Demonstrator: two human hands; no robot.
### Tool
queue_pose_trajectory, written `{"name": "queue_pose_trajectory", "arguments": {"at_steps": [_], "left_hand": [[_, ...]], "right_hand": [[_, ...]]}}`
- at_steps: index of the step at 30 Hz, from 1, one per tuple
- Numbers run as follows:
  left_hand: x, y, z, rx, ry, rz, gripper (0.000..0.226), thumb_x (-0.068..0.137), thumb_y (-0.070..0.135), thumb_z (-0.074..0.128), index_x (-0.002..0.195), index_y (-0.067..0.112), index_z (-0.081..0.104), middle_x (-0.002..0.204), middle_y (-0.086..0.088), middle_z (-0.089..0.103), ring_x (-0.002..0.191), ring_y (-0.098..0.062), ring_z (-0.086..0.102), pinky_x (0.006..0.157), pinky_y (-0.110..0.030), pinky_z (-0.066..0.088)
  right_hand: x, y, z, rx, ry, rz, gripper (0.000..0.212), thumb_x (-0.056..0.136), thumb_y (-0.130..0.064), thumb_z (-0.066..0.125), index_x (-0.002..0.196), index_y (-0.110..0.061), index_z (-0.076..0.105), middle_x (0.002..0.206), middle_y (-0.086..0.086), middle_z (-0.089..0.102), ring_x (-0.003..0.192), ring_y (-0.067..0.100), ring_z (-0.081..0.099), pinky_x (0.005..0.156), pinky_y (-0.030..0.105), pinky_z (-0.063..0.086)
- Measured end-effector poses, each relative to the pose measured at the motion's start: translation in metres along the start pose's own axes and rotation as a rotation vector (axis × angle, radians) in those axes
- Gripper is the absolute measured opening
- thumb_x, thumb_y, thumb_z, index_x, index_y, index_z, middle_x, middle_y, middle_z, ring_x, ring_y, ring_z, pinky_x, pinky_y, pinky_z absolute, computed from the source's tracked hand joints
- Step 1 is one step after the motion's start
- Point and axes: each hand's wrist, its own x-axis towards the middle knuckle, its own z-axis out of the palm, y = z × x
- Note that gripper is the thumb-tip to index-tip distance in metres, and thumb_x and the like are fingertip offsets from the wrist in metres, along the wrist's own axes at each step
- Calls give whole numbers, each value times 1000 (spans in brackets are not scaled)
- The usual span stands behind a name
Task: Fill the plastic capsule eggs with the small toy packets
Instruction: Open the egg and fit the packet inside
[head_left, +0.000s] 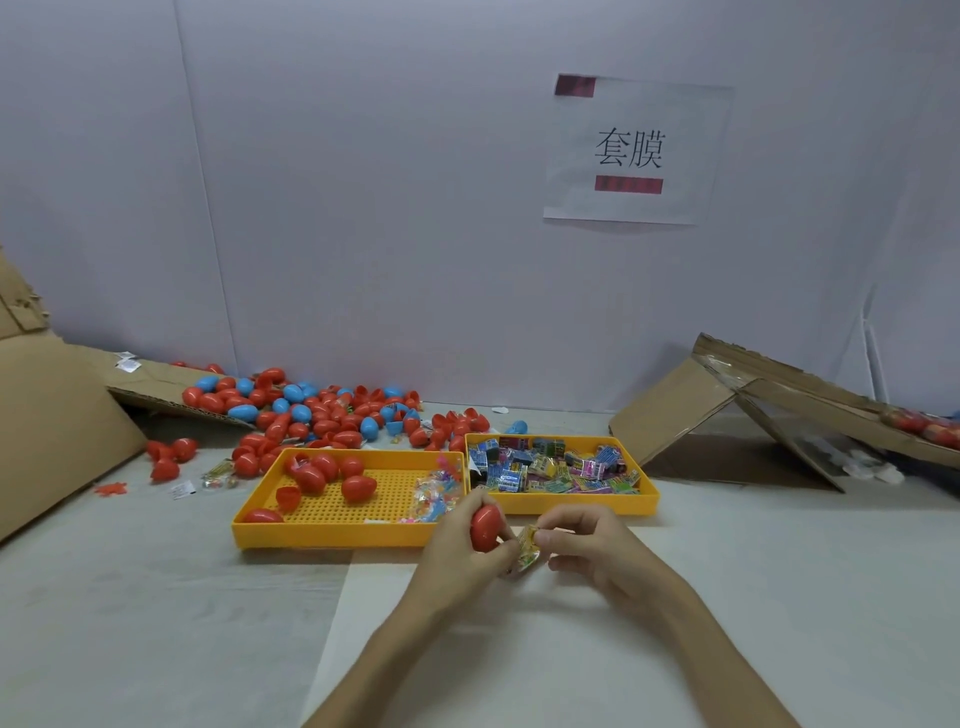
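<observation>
My left hand (460, 553) grips a red capsule egg (485, 527) just in front of the two yellow trays. Right beside it, my right hand (592, 551) pinches a small clear toy packet (527, 548) with yellow print, its end close to the egg. The left yellow tray (332, 535) holds several red eggs (358, 487) and a heap of clear toy packets (434, 493). The right yellow tray (571, 504) is full of small printed packets (550, 470).
A big pile of red and blue eggs (311, 410) lies behind the trays by the white wall. Cardboard (57, 431) leans at the left, and a folded cardboard box (753, 415) stands at the right. Loose packets (218, 475) lie left of the trays.
</observation>
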Motion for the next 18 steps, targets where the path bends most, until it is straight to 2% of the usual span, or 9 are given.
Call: {"name": "queue_pose_trajectory", "arguments": {"at_steps": [3,10,13,15,18], "left_hand": [[1,1,1,60,22,29,23,81,1,75,92,12,58,90,-9,65,85,-35,66,78,-55,56],[3,-3,1,83,68,40,27,80,-1,75,87,16,55,86,-7,66,82,-34,69,79,-55,56],[4,-5,2,58,65,13,26,78,0,78,88,12,57,84,-2,66,84,-33,69,77,-54,57],[3,-5,3,42,42,-8,27,77,4,80,89,11,58,85,-7,66,83,-35,68,74,-52,59],[3,-4,3,-46,-22,-81,28,80,4,80,92,9,56,87,-14,68,76,-32,74,68,-42,63]], "right_hand": [[0,1,0,-18,-14,5,19,73,-14,87,84,-6,74,80,11,64,71,18,61,69,27,51],[3,3,1,-48,6,-53,18,68,-14,84,85,-15,77,87,11,70,82,18,63,71,26,51],[4,4,1,-36,12,-75,26,63,-21,89,87,-18,79,86,7,72,81,16,65,69,25,51],[5,4,1,-38,14,-80,30,61,-28,90,88,-19,79,86,7,72,80,15,66,70,25,52],[5,3,1,-21,19,-79,27,66,-27,92,88,-19,79,83,6,73,77,15,68,69,25,54]]}}
